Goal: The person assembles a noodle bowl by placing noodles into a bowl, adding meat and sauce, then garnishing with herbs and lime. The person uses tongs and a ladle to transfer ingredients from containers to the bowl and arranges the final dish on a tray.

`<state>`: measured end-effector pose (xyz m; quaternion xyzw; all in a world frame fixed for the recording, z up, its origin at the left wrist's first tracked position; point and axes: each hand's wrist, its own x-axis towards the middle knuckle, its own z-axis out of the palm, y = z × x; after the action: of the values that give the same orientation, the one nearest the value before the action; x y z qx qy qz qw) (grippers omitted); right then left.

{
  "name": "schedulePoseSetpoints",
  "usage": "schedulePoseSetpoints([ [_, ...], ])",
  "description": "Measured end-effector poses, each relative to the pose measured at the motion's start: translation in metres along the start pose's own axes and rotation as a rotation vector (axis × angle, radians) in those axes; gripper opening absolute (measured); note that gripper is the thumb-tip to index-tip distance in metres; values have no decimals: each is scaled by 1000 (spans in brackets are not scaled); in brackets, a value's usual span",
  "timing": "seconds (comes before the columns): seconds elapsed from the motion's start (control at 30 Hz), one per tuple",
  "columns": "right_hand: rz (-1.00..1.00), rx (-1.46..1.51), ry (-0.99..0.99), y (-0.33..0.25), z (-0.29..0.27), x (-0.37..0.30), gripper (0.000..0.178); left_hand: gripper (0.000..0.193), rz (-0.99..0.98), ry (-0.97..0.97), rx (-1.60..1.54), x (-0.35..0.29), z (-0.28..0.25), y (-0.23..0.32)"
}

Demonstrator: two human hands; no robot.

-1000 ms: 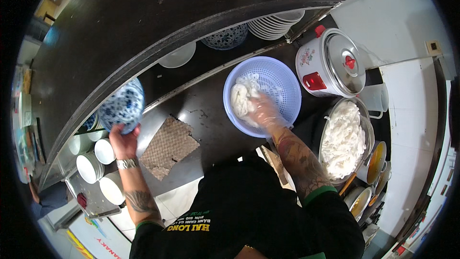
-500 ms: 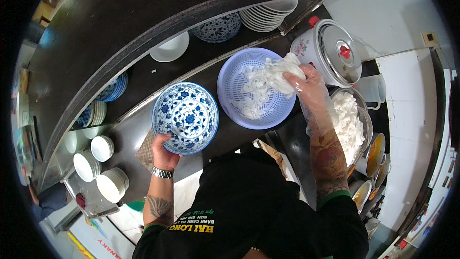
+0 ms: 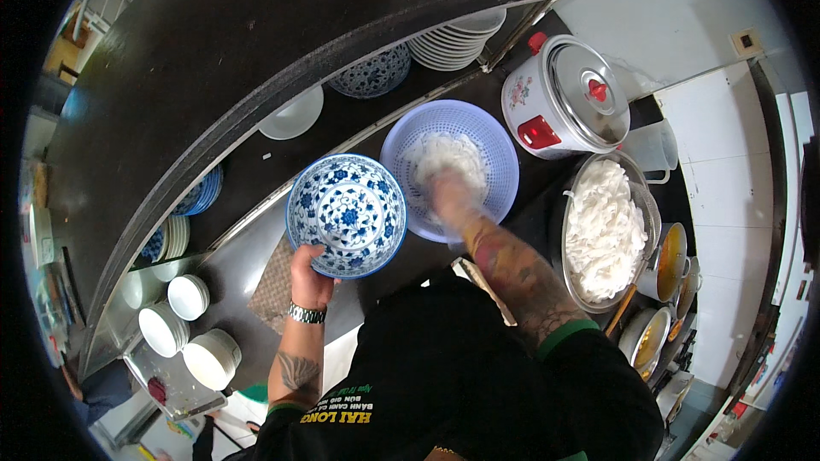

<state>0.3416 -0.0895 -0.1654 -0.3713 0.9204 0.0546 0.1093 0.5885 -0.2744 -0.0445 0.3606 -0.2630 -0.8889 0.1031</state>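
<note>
My left hand (image 3: 312,275) grips the near rim of a blue-and-white floral bowl (image 3: 348,215), thumb over the edge. The bowl is tilted toward me and has nothing in it. Beside it on the right stands a lilac plastic colander (image 3: 502,158) with white noodles (image 3: 453,160) inside. My right hand (image 3: 451,196), in a clear plastic glove, reaches down into the colander at the noodles. Motion smears its fingers, so their grip does not show. A large strainer basket (image 3: 571,243) heaped with thick white noodles (image 3: 606,230) stands to the right of that forearm.
A lidded white rice cooker (image 3: 525,107) stands behind the basket, next to a clear plastic jug (image 3: 653,152). Pots of orange broth (image 3: 670,263) line the right side. White bowls (image 3: 209,358) are stacked at left. A dark shelf (image 3: 282,34) overhangs stacked plates (image 3: 453,41).
My right hand has gone down and left into the colander; the noodle clump it held up is no longer visible in the air. My left hand still holds the bowl.
</note>
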Motion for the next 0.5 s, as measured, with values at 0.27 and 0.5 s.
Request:
schedulePoseSetpoints([
  [0.27,-83,334,-182,35,-132,-40,39,43,69,117,-9,-1,-16,-13],
  [0.5,-56,877,200,67,-232,-60,28,40,68,94,12,-7,-30,-16],
])
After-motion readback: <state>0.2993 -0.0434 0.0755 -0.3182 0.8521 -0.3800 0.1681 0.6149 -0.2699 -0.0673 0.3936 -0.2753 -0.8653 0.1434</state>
